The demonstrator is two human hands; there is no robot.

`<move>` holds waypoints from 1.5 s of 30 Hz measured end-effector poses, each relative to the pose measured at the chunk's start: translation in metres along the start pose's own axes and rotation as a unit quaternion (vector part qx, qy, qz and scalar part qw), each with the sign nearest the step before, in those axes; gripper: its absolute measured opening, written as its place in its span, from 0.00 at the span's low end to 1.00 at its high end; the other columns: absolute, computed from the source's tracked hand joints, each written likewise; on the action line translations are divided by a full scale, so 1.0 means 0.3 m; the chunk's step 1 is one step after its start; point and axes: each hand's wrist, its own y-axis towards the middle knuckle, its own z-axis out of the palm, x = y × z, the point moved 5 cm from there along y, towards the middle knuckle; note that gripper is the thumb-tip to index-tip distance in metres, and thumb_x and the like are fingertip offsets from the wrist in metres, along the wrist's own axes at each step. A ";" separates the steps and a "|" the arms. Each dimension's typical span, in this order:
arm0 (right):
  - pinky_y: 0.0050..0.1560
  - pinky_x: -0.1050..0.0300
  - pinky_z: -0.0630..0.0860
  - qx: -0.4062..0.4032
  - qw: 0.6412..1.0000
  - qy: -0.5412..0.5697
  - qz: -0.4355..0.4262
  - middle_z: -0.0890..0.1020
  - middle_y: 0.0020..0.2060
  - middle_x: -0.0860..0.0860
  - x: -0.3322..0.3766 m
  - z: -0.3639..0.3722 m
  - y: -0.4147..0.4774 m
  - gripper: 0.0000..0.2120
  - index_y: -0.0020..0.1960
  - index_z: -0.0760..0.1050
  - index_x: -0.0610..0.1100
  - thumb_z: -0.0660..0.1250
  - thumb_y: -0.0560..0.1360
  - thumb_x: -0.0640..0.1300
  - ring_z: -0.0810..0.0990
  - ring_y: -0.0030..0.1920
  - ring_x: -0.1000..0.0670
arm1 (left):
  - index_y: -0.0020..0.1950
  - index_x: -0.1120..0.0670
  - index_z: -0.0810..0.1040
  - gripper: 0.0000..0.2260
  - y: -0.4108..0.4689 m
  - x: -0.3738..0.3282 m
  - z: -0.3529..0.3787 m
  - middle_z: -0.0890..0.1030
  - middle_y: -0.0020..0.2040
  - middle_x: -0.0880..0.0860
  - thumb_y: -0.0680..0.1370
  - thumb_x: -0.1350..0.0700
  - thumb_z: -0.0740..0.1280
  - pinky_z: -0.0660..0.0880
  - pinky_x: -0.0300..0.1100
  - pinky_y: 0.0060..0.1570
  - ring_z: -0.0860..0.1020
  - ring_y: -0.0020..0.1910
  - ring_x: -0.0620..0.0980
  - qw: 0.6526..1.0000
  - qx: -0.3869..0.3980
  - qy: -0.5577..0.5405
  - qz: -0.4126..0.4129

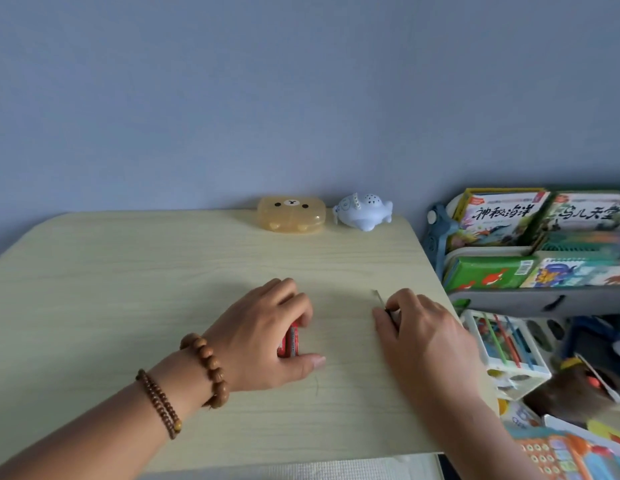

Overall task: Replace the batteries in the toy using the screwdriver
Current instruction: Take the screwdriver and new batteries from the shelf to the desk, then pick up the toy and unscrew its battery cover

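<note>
A pale blue plastic toy (364, 213), shaped like a small plane or whale, sits at the far edge of the light wooden table (128, 271). My left hand (263, 337) lies palm down near the table's middle, fingers curled over red batteries (290, 342) that show between thumb and fingers. My right hand (422, 337) rests to the right, closed on a thin screwdriver (381, 301) whose metal tip pokes out toward the far left. Both hands are well short of the toy.
An amber bear-face box (291, 214) stands beside the toy at the back. Right of the table stands a shelf of picture books (502, 216), with more toys and a bin (509, 351) below. A blue wall is close behind.
</note>
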 end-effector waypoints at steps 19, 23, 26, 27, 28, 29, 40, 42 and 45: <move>0.33 0.54 0.73 -0.027 1.000 0.007 -0.008 0.80 0.33 0.53 -0.003 0.011 0.003 0.09 0.42 0.75 0.51 0.66 0.76 0.55 0.79 0.38 0.46 | 0.75 0.43 0.65 0.44 -0.050 0.071 -0.001 0.69 0.63 0.44 0.63 0.24 0.64 0.78 0.45 0.61 0.71 0.61 0.40 0.996 0.050 -0.077 -0.004; 0.33 0.54 0.74 -0.030 0.999 0.009 -0.011 0.80 0.34 0.53 -0.005 0.013 0.007 0.09 0.43 0.75 0.51 0.66 0.76 0.55 0.79 0.39 0.46 | 0.69 0.40 0.73 0.34 -0.017 0.036 0.007 0.73 0.58 0.45 0.68 0.26 0.64 0.83 0.46 0.44 0.70 0.54 0.39 0.999 0.024 -0.015 0.041; 0.33 0.54 0.74 -0.030 0.999 0.013 -0.014 0.80 0.33 0.54 -0.009 0.015 0.007 0.08 0.43 0.75 0.51 0.66 0.76 0.55 0.78 0.38 0.47 | 0.60 0.40 0.80 0.26 -0.008 0.017 0.017 0.73 0.55 0.44 0.71 0.27 0.61 0.82 0.45 0.37 0.64 0.50 0.36 0.998 0.011 -0.026 0.048; 0.33 0.54 0.74 -0.033 0.999 0.013 -0.014 0.80 0.33 0.54 -0.010 0.015 0.008 0.08 0.42 0.75 0.51 0.66 0.76 0.55 0.78 0.38 0.47 | 0.58 0.40 0.81 0.25 -0.007 0.016 0.020 0.73 0.55 0.43 0.71 0.27 0.62 0.81 0.45 0.37 0.65 0.50 0.37 0.998 0.008 -0.036 0.045; 0.32 0.55 0.74 -0.036 0.999 0.015 -0.014 0.79 0.33 0.54 -0.010 0.015 0.008 0.08 0.42 0.75 0.51 0.67 0.76 0.55 0.78 0.37 0.47 | 0.57 0.41 0.82 0.24 -0.009 0.019 0.023 0.73 0.54 0.43 0.71 0.28 0.63 0.81 0.45 0.38 0.67 0.50 0.38 0.998 0.005 -0.047 0.041; 0.31 0.55 0.74 -0.039 0.999 0.016 -0.012 0.79 0.32 0.54 -0.011 0.014 0.008 0.08 0.41 0.75 0.51 0.67 0.75 0.54 0.78 0.37 0.47 | 0.57 0.41 0.82 0.23 -0.012 0.024 0.025 0.73 0.54 0.43 0.71 0.28 0.64 0.81 0.46 0.40 0.68 0.51 0.40 0.998 0.004 -0.059 0.036; 0.33 0.55 0.75 -0.015 1.000 0.026 -0.004 0.78 0.33 0.55 -0.011 0.009 -0.009 0.10 0.40 0.72 0.51 0.65 0.76 0.56 0.76 0.37 0.49 | 0.60 0.39 0.80 0.24 -0.071 0.073 0.015 0.69 0.55 0.39 0.69 0.29 0.67 0.78 0.40 0.54 0.70 0.57 0.40 0.994 0.017 -0.111 0.005; 0.33 0.56 0.73 -0.001 1.000 0.030 0.001 0.77 0.34 0.55 -0.017 0.008 -0.009 0.11 0.40 0.71 0.52 0.64 0.76 0.57 0.75 0.37 0.50 | 0.60 0.38 0.79 0.24 -0.078 0.085 0.010 0.68 0.55 0.38 0.68 0.29 0.69 0.76 0.38 0.56 0.70 0.58 0.40 0.993 0.020 -0.119 -0.003; 0.34 0.55 0.74 0.008 0.999 0.032 -0.001 0.77 0.34 0.55 -0.015 0.002 -0.011 0.11 0.40 0.72 0.52 0.64 0.76 0.57 0.75 0.38 0.51 | 0.60 0.37 0.79 0.24 -0.083 0.091 0.007 0.68 0.55 0.36 0.68 0.29 0.69 0.75 0.37 0.57 0.71 0.59 0.40 0.992 0.020 -0.125 -0.006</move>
